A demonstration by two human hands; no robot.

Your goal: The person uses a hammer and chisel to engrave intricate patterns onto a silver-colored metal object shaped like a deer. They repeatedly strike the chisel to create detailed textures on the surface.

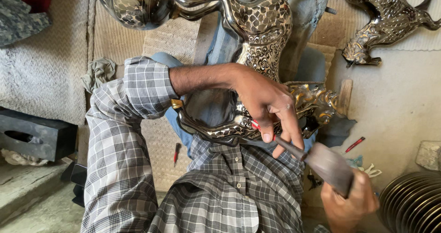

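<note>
Checked shirt sleeves [124, 136] fill the foreground of the head view as a person works on an ornate silver metal figure [262, 44] resting across the lap. Left hand [268, 102] is curled closed around a slim red-handled punch [259, 128], its tip set against the figure's engraved lower band. Right hand [349, 201] is wrapped tight around the handle of a dark mallet [328, 164], whose head sits just beside the left fingers. Judged from this closeness, a misjudged blow could land on those fingers or skid the punch across the polished surface. Room is tight: a second metal figure [390, 21] lies near on the right, stacked ribbed metal discs [413, 205] crowd the lower right corner, and a black block [36, 136] sits well apart on the left.
</note>
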